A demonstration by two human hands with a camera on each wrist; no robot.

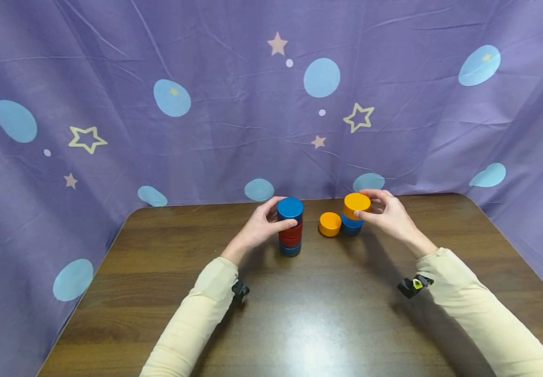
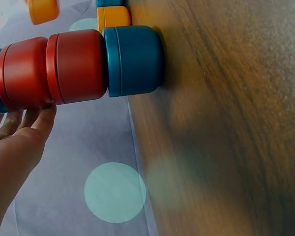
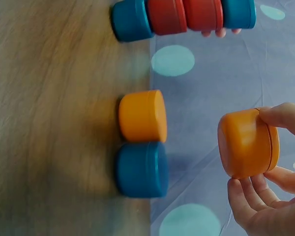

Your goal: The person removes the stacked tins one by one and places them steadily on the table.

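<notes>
A column of small round jars stands upright on the table, with a blue jar (image 2: 135, 61) at the bottom, two red jars (image 2: 78, 66) between and another blue jar (image 1: 290, 207) on top. My left hand (image 1: 261, 226) grips the column near its upper end, thumb in front and fingers behind. Raised off the table, an orange jar (image 3: 248, 145) is held upright between the thumb and fingers of my right hand (image 1: 391, 214). Below it are a second orange jar (image 3: 140, 118) and a blue jar (image 3: 140, 169), side by side on the table.
The brown wooden table (image 1: 167, 293) ends at the back against a purple curtain (image 1: 224, 104) with blue spots and stars. The loose orange and blue jars stand close to that back edge, right of the column. Black cameras sit on both wrists.
</notes>
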